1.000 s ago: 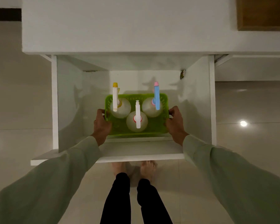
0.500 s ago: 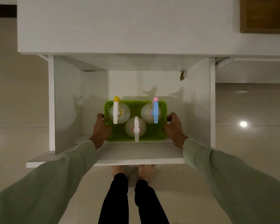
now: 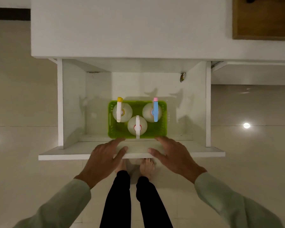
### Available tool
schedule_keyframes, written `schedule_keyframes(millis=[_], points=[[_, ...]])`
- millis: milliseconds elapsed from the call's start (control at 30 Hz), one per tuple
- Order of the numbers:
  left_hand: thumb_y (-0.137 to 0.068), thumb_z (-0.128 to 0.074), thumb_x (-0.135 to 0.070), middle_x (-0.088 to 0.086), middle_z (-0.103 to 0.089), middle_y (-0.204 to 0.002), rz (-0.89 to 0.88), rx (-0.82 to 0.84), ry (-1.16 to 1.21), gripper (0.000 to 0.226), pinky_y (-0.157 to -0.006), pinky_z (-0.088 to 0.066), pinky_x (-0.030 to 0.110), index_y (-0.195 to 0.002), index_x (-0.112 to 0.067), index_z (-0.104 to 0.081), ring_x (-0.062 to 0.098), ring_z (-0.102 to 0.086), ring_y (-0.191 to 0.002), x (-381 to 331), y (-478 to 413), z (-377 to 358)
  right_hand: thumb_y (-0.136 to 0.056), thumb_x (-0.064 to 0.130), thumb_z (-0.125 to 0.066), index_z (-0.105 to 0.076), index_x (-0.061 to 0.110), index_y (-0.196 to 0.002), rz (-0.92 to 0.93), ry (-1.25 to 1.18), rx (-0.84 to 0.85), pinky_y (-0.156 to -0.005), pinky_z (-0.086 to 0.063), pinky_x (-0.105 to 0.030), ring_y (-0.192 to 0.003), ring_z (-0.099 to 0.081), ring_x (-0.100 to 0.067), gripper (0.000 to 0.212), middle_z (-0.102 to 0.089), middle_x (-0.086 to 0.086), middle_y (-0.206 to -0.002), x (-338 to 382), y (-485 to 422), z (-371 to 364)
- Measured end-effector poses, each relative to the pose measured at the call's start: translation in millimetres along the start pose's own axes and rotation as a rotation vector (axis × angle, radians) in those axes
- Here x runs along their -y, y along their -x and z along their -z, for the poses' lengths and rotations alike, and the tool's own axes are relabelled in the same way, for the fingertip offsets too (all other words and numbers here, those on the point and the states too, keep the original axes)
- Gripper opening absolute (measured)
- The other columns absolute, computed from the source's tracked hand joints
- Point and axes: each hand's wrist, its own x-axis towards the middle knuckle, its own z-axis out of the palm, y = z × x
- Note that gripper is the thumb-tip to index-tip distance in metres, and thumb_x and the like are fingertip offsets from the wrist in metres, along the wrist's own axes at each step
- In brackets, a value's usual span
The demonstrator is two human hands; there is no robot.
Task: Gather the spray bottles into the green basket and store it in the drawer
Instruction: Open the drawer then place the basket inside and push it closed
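Note:
The green basket [image 3: 163,129] rests on the floor of the open white drawer [image 3: 60,104], near its front. Three white spray bottles stand in it: one with a yellow nozzle [image 3: 119,111] at the left, one with a blue and pink sprayer [image 3: 155,111] at the right, one with a white sprayer [image 3: 137,127] in the front middle. My left hand [image 3: 104,160] and my right hand [image 3: 173,155] hover over the drawer's front panel [image 3: 56,155], fingers spread, holding nothing, clear of the basket.
The drawer sticks out from a white cabinet [image 3: 122,30] over a glossy tiled floor. My legs and bare feet [image 3: 135,168] stand just under the drawer front. A brown wooden panel [image 3: 263,18] sits at the top right. A small object [image 3: 182,77] hangs on the drawer's back right.
Both hands have let go of the basket's sides and drawn back to the drawer's front panel. The basket has settled on the drawer floor.

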Motion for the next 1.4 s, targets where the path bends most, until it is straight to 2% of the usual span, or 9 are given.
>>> schedule_keyframes(millis=[100, 267, 500, 567, 700, 867, 1100, 1267, 1400], points=[[-0.088, -0.037, -0.069, -0.009, -0.064, -0.131, -0.154, 0.071, -0.173, 0.06, -0.1, -0.044, 0.036, -0.135, -0.034, -0.053, 0.013, -0.062, -0.117, 4, 6, -1, -0.098, 0.064, -0.037, -0.047, 0.026, -0.142, 0.163, 0.305, 0.079, -0.099, -0.042, -0.042, -0.12, -0.056, -0.023, 0.059, -0.059, 0.004, -0.135, 0, 5, -10], [-0.093, -0.054, -0.046, -0.003, -0.063, -0.134, -0.274, 0.068, -0.283, 0.045, -0.098, -0.049, 0.038, -0.134, -0.029, -0.056, 0.019, -0.063, -0.119, 10, -1, -4, -0.102, 0.043, -0.044, -0.049, 0.022, -0.134, 0.24, 0.577, 0.02, -0.085, -0.046, -0.042, -0.105, -0.062, -0.029, 0.039, -0.061, -0.001, -0.125, -1, -1, -15], [-0.091, -0.047, -0.047, -0.001, -0.075, -0.111, -0.298, -0.138, -0.334, 0.043, -0.083, -0.056, 0.036, -0.117, -0.02, -0.068, 0.022, -0.073, -0.096, 1, -16, 7, -0.104, 0.039, -0.042, -0.05, 0.018, -0.128, 0.211, 0.577, -0.12, -0.085, -0.049, -0.043, -0.104, -0.061, -0.028, 0.033, -0.062, -0.002, -0.122, 6, -12, -5], [-0.089, -0.057, -0.045, 0.0, -0.076, -0.105, -0.278, -0.197, -0.313, 0.037, -0.08, -0.057, 0.036, -0.11, -0.018, -0.071, 0.023, -0.074, -0.092, -1, -23, 13, -0.102, 0.038, -0.049, -0.057, 0.015, -0.123, 0.227, 0.565, -0.196, -0.083, -0.051, -0.045, -0.106, -0.062, -0.03, 0.032, -0.062, -0.005, -0.125, 9, -18, 1], [-0.081, -0.073, -0.042, 0.006, -0.073, -0.114, -0.227, -0.348, -0.286, 0.037, -0.093, -0.053, 0.042, -0.105, -0.014, -0.073, 0.027, -0.068, -0.109, -5, -44, 22, -0.093, 0.024, -0.068, -0.062, 0.01, -0.126, 0.232, 0.555, -0.387, -0.1, -0.049, -0.053, -0.132, -0.052, -0.038, 0.037, -0.052, -0.018, -0.146, 17, -35, 14], [-0.084, -0.068, -0.045, 0.011, -0.037, -0.155, -0.24, -0.52, -0.343, 0.067, -0.115, -0.03, 0.052, -0.14, -0.016, -0.046, 0.032, -0.03, -0.146, -15, -73, 37, -0.087, 0.007, -0.07, -0.037, 0.014, -0.152, 0.237, 0.552, -0.584, -0.116, -0.029, -0.063, -0.153, -0.02, -0.042, 0.074, -0.017, -0.025, -0.165, 31, -65, 33], [-0.082, -0.064, -0.056, 0.013, -0.002, -0.165, -0.249, -0.555, -0.482, 0.102, -0.122, -0.01, 0.054, -0.156, -0.017, -0.004, 0.032, 0.001, -0.152, -26, -128, 81, -0.084, -0.003, -0.07, -0.007, 0.02, -0.162, 0.25, 0.619, -0.753, -0.124, -0.01, -0.061, -0.157, 0.001, -0.039, 0.103, 0.0, -0.022, -0.169, 44, -108, 71], [-0.087, -0.064, -0.044, 0.014, -0.006, -0.164, -0.299, -0.559, -0.447, 0.093, -0.124, -0.009, 0.048, -0.155, -0.015, -0.008, 0.031, -0.002, -0.152, -31, -161, 104, -0.089, 0.019, -0.073, -0.006, 0.02, -0.162, 0.238, 0.616, -0.803, -0.124, -0.008, -0.062, -0.156, -0.003, -0.04, 0.099, -0.004, -0.022, -0.168, 50, -138, 106], [-0.087, -0.069, -0.032, 0.012, -0.036, -0.155, -0.317, -0.657, -0.415, 0.066, -0.118, -0.027, 0.045, -0.143, -0.016, -0.039, 0.032, -0.028, -0.145, -36, -179, 117, -0.093, 0.026, -0.07, -0.016, 0.016, -0.16, 0.218, 0.651, -0.769, -0.123, -0.016, -0.061, -0.154, -0.016, -0.04, 0.087, -0.016, -0.023, -0.166, 52, -157, 129]])
